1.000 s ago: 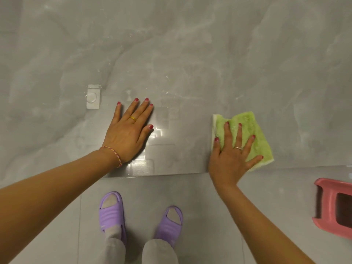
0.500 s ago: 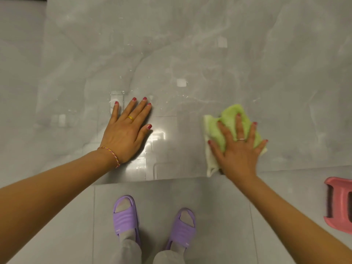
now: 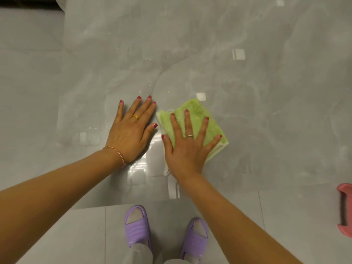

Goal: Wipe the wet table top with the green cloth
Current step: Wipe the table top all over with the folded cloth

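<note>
1. Standing at near edge of table: purple slippers (image 3: 194, 240) on grey floor tiles (image 3: 76, 235), toes pointing toward the table top (image 3: 266, 111).
2. Showing at far right edge of view: pink plastic stool (image 3: 345, 210), on the floor, mostly cut off.
3. Pressing flat on the green cloth (image 3: 198, 119): right hand (image 3: 187, 147), fingers spread wide, palm down, not curling around anything. Cloth folded, lying on table near its front edge, white underside peeking out at left and right edges.
4. Resting flat on bare table just left of cloth: left hand (image 3: 131, 134), fingers extended, palm down, gripping nothing. Thumb tip nearly reaching cloth's left edge. Wearing gold ring; braided bracelet (image 3: 117, 154) at wrist.
5. Glinting farther back on grey marble surface: water droplets (image 3: 148, 59), streaks, plus square light reflections.
</note>
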